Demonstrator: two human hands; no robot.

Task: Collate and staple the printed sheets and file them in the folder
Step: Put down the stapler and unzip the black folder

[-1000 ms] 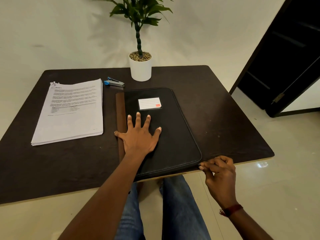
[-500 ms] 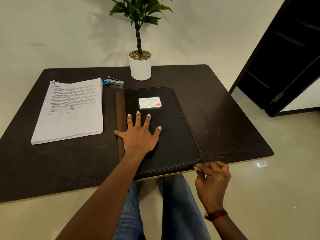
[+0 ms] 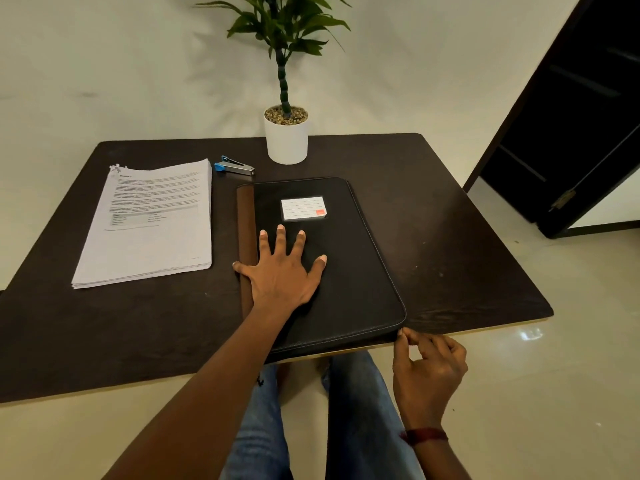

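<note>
Knees in blue jeans (image 3: 360,410) sit nearest, under the desk's front edge. Right hand (image 3: 427,372), dark red band (image 3: 424,436) on the wrist, is off the desk edge at the folder's near right corner: fingers (image 3: 426,344) curled, thumb and forefinger pinching right at the corner seam; what sits between the tips is too small to tell. Left hand (image 3: 282,271) lies palm down on the folder (image 3: 356,282), fingers (image 3: 280,240) straight and spread wide, thumb reaching onto the brown spine strip (image 3: 246,230). Folder is black, closed, flat on the dark desk (image 3: 450,258), its near edge overhanging the desk front slightly, spine to the left. White label card (image 3: 303,208) with a small orange patch is on the cover just beyond the left fingertips, not touching them. Printed sheets (image 3: 152,233): one loose stack flat on the desk, left of the folder, apart from it, text side up, top left corner ragged. Stapler (image 3: 235,166), blue and metal, lies beyond the gap between the stack and the folder, apart from both. White plant pot (image 3: 286,142) stands at the far edge, behind the folder. Dark door (image 3: 571,126) far right.
</note>
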